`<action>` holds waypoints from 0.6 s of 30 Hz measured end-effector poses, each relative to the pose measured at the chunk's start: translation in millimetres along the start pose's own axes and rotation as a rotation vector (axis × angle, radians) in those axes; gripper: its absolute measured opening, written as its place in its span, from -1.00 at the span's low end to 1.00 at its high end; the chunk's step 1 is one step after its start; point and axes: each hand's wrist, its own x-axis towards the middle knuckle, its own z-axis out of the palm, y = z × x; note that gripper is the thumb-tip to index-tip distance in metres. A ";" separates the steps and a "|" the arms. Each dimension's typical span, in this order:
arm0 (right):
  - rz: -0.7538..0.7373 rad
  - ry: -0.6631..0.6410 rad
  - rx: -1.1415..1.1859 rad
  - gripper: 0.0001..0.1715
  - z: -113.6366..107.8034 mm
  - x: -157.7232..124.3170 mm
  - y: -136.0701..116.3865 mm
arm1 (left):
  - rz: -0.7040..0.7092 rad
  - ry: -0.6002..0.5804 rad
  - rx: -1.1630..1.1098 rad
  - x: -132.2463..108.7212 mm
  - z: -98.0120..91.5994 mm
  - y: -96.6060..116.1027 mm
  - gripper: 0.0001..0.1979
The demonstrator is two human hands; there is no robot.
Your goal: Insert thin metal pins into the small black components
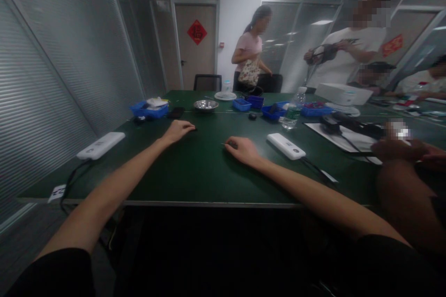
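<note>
Over the green table (167, 174), my left hand (178, 132) has thumb and fingers pinched around a small dark piece (195, 129), too small to name. To its right, my right hand (244, 151) rests near the tabletop with its fingers curled around a thin pointed tool (223, 144). Only the light tip of the tool sticks out to the left, and a dark part shows between the fingers. The tool's kind is hard to make out. A gap separates the two hands. Beyond them stands a shiny metal bowl (206, 106) with small pieces inside.
White power strips lie left (101, 145) and right (286, 145), with dark cables. Blue trays (149, 111) and a water bottle (291, 116) stand farther back, beside a dark computer mouse (252, 116). A co-worker's arm (404, 185) reaches in at right; other people are behind the table.
</note>
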 end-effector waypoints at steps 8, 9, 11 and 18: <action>-0.017 0.044 -0.007 -0.69 1.6 0.4 -0.4 | 0.327 -0.241 -0.238 -2.3 58.2 59.4 -0.73; -0.026 0.045 0.000 -0.69 1.4 -0.1 -0.6 | 0.340 -0.247 -0.225 -2.8 58.5 58.9 -0.73; -0.040 0.044 0.011 -0.70 0.8 -0.9 -1.0 | 0.362 -0.248 -0.210 -3.4 57.7 56.3 -0.73; -0.049 0.014 -0.017 -0.73 -1.1 -1.8 -3.6 | 0.251 -0.230 -0.304 -5.1 60.6 53.3 -0.72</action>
